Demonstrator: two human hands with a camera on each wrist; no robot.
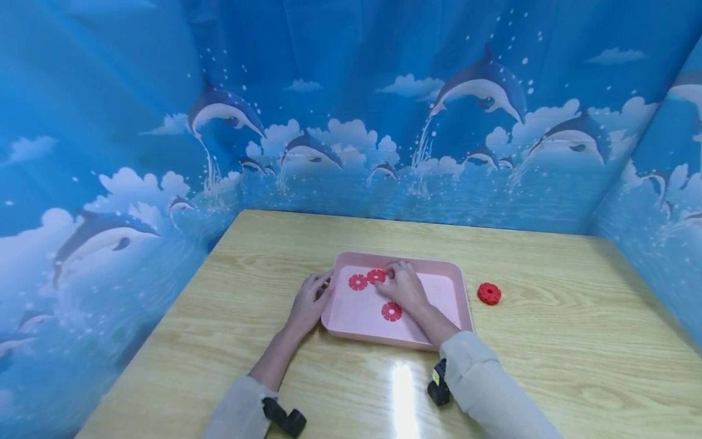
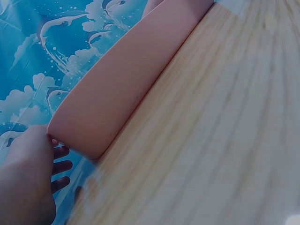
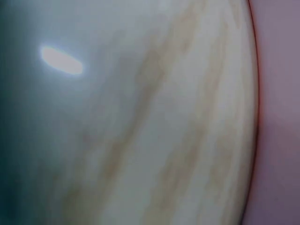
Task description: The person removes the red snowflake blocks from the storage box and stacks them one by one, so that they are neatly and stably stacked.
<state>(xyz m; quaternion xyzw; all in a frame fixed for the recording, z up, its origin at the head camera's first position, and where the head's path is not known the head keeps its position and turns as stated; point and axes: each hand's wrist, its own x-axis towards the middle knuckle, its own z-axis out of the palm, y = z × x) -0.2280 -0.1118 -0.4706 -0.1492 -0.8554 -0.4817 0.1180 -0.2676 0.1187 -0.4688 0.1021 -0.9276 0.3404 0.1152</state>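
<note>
Inside a shallow pink tray (image 1: 378, 335) lie flat red notched discs, each with a pale centre. One disc (image 1: 358, 282) is at the left, touching or almost touching a second disc (image 1: 375, 277). A third disc (image 1: 392, 311) lies nearer the front wall. My right hand (image 1: 406, 286) reaches over the tray and pinches at the right edge of the second disc, its fingertips partly hiding what they hold. My left hand (image 1: 308, 305) touches the tray's left wall with relaxed fingers. In the left wrist view, that hand (image 2: 28, 173) is at the tray's corner.
A small pile of red notched discs (image 1: 489, 294) sits on the wooden table (image 1: 548, 341), right of the tray. Blue dolphin-print curtains (image 1: 351, 110) close off the back and sides. The right wrist view mostly shows blurred tabletop (image 3: 140, 131) and the tray's side (image 3: 279, 117).
</note>
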